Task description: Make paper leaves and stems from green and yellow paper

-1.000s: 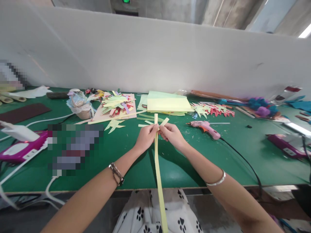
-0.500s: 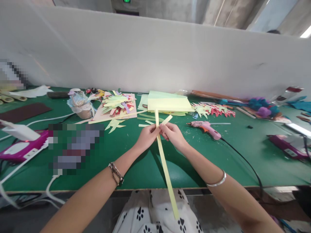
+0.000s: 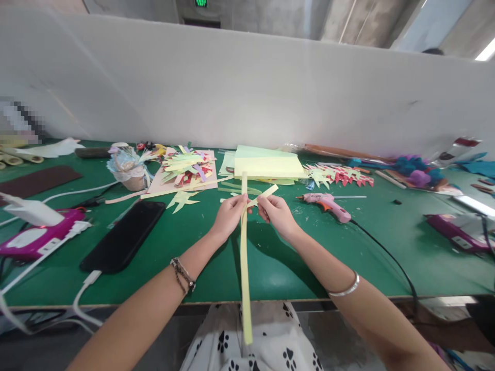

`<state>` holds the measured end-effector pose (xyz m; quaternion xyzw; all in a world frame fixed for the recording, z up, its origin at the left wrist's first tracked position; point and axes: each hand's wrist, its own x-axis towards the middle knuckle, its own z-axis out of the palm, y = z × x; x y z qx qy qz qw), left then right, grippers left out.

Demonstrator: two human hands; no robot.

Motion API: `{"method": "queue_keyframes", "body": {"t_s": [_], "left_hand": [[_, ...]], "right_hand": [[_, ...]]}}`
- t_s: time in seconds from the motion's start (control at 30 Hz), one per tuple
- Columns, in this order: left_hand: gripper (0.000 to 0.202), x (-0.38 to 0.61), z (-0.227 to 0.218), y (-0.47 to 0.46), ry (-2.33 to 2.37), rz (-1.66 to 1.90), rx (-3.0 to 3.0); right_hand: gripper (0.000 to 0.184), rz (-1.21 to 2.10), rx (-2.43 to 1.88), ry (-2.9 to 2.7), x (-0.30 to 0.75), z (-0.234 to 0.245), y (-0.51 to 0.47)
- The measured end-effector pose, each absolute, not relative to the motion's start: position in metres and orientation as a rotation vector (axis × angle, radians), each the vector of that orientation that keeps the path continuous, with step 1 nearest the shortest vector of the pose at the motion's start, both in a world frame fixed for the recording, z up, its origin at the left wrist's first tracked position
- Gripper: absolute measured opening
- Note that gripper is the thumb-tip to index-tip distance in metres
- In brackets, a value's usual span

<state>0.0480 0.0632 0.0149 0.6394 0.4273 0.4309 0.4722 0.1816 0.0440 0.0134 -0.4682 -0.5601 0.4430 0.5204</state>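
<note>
A long pale yellow paper strip (image 3: 245, 268) hangs down from my left hand (image 3: 231, 212), which pinches it near its upper end. A shorter yellow strip end (image 3: 268, 192) crosses it and sticks out past my right hand (image 3: 275, 212), whose thumb and fingers are pinched on it. Both hands are close together above the green table; the fingers partly hide how the strips join at the crossing. Behind them lie loose strips and a stack of yellow and green paper sheets (image 3: 268, 166).
A pink glue gun (image 3: 327, 203) with a black cord lies at the right. To the left are a black phone (image 3: 126, 237) on its cable and a magenta power strip (image 3: 42, 237). A heap of cut paper pieces (image 3: 189, 167) and a wrapped pot (image 3: 129, 170) stand further back.
The long strip's lower end has swung left and now hangs nearly straight. My hands have drawn slightly apart, opening a small gap at the crossing.
</note>
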Motion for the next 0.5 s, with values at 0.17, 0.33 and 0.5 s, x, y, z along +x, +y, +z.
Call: {"method": "queue_keyframes", "body": {"t_s": [0.17,0.33,0.5], "left_hand": [[0.045,0.0500,0.0142,0.0609,0.920,0.886,1.634],[0.043,0.0493,0.0169,0.0578,0.995,0.951,1.805],[0.043,0.0491,0.0168,0.0563,1.086,1.047,1.834]], "right_hand": [[0.041,1.034,-1.122,-1.237,0.1825,0.0157,0.0440],[0.042,1.082,-1.119,-1.336,0.1798,0.0178,0.0417],[0.039,1.039,-1.106,-1.457,0.1779,0.0172,0.0408]]}}
